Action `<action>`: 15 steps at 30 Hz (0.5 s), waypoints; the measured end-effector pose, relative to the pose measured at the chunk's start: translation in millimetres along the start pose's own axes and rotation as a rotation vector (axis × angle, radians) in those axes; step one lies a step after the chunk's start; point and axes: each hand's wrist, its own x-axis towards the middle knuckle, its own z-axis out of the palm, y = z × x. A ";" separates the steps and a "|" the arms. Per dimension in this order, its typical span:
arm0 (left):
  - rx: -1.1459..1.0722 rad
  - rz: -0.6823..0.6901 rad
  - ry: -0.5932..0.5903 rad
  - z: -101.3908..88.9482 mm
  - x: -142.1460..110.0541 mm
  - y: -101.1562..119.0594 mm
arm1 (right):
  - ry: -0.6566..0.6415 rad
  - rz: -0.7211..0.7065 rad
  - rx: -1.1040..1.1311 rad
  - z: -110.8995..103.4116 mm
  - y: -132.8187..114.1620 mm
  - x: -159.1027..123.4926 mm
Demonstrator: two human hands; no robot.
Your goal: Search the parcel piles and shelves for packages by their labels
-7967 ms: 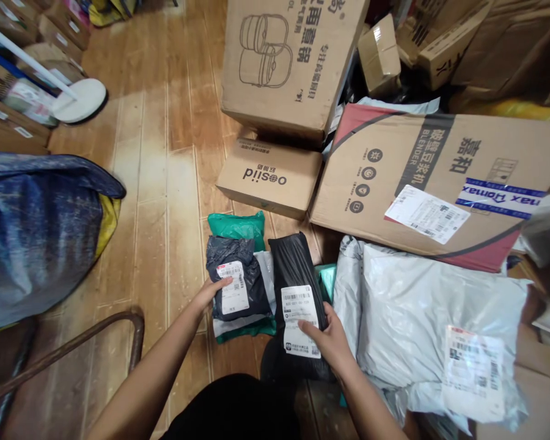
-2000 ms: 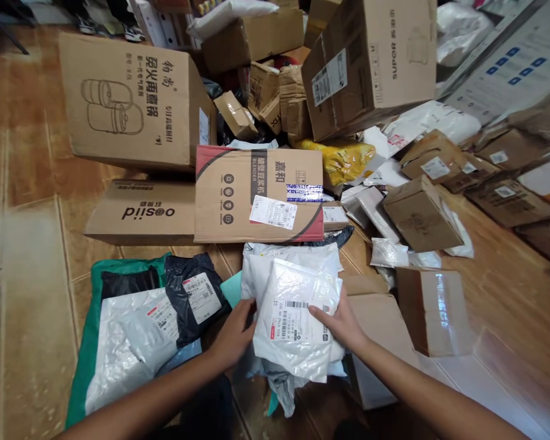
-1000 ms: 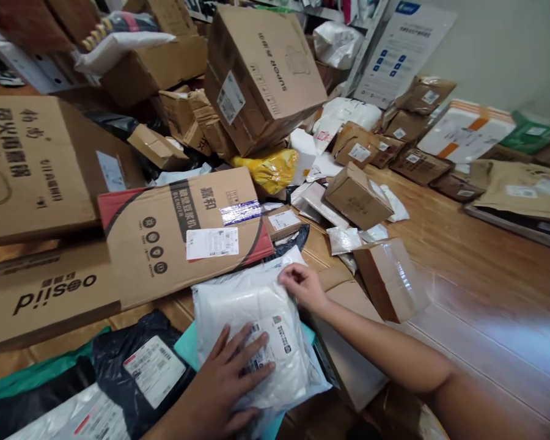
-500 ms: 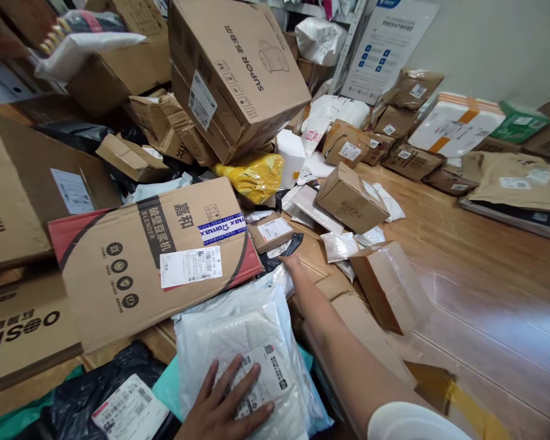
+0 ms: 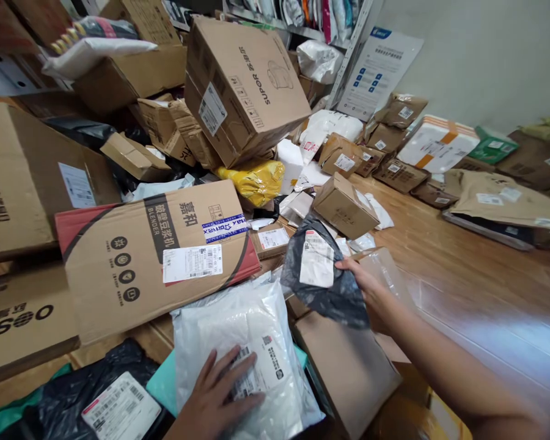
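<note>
My right hand grips the edge of a black plastic mailer bag with a white label, held up over the parcels. Below the bag stands a brown cardboard box. My left hand lies with fingers spread on a white plastic mailer bag, partly over its printed label. Left of that bag is another black plastic parcel with a white label. Behind my left hand lies a flat blender carton with red corners.
A big Supor carton leans on the heap at the back. Beneath it sits a yellow bag. Several small boxes and a white foam box line the wall at right, beside wooden floor. A metal shelf stands behind.
My right hand has lifted the black mailer bag out of the gap beside the blender carton and brought it right and nearer. My left hand stays on the white bag.
</note>
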 end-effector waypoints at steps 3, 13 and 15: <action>-0.389 -0.193 0.014 -16.1 6.4 5.3 | -0.230 0.067 0.063 44.4 2.1 -54.2; -1.048 -0.876 0.145 -22.2 11.5 30.1 | -0.346 0.296 0.000 146.6 56.1 -99.6; -1.028 -0.846 0.145 -22.0 8.7 29.1 | -0.315 0.383 0.077 149.0 55.2 -96.7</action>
